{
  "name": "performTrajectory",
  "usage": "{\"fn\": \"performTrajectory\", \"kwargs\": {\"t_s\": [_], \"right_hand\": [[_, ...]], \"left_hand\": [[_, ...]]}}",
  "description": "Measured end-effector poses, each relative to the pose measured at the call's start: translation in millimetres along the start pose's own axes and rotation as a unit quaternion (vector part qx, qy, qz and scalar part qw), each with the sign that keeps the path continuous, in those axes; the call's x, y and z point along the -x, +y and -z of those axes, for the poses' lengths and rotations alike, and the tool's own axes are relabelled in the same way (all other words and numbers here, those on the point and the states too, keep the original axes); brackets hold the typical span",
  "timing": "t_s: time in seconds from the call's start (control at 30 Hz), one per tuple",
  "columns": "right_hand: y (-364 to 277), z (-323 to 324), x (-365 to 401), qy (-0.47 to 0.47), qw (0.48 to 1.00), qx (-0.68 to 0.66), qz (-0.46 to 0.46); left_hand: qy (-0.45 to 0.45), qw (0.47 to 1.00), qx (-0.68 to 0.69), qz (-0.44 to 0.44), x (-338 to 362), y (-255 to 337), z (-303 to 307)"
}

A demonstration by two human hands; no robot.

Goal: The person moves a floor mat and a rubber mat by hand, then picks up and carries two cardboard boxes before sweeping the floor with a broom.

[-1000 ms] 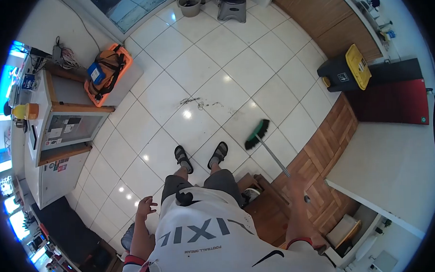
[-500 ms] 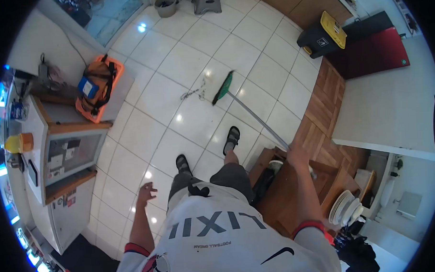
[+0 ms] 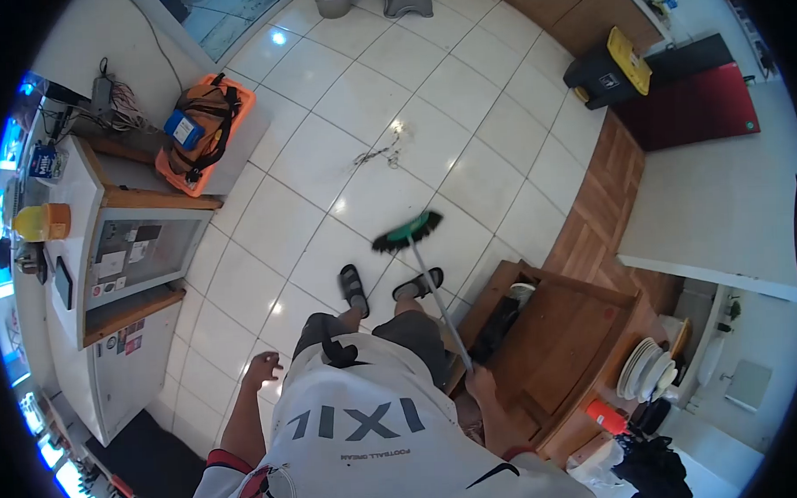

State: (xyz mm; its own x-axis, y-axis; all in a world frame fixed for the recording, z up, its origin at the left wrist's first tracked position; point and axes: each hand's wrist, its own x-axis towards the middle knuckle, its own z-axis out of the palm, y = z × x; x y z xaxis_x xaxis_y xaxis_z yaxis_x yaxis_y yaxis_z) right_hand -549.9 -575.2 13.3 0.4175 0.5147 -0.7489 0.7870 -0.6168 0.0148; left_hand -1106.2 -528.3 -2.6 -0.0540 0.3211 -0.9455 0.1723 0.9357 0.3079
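Note:
My right hand (image 3: 480,383) is closed around the upper part of a long-handled broom (image 3: 442,311). Its green head with dark bristles (image 3: 408,233) rests on or just above the tiles, a little beyond my sandals. Beyond the broom head, a small scatter of dark debris (image 3: 379,154) lies on the white floor, apart from the bristles. At my left side, my left hand (image 3: 264,367) hangs with loosely bent fingers apart and nothing in it.
To my right stands an open wooden cabinet (image 3: 569,344) with a stack of plates (image 3: 644,368). A glass-fronted counter (image 3: 140,258) and an orange crate (image 3: 246,101) holding a bag are on the left. A black bin with yellow lid (image 3: 607,70) stands far right.
The broom head has swung from beside the debris back toward my feet. My right hand has drawn in toward my body. My right foot has turned outward.

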Motion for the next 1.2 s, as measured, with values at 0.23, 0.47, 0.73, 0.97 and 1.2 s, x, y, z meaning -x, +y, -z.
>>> {"fn": "performTrajectory", "kwargs": {"t_s": [0.23,0.47,0.73,0.97,1.2], "right_hand": [[-163,67,-115,0.06,0.991,0.008,0.121],[-156,177,-4,0.1,0.989,0.05,0.093],[-163,215,64,0.06,0.916,0.273,0.288],[-308,54,-55,0.006,0.774,0.306,0.554],[-378,175,-178,0.1,0.805,0.41,0.417]], "left_hand": [[0.114,0.992,-0.012,-0.06,13,38,42],[0.134,0.978,0.161,0.007,12,-60,12],[0.124,0.958,0.25,0.07,24,-105,-86],[0.2,0.933,0.298,0.001,80,-73,-106],[0.28,0.868,0.406,0.059,118,-165,-130]]}}
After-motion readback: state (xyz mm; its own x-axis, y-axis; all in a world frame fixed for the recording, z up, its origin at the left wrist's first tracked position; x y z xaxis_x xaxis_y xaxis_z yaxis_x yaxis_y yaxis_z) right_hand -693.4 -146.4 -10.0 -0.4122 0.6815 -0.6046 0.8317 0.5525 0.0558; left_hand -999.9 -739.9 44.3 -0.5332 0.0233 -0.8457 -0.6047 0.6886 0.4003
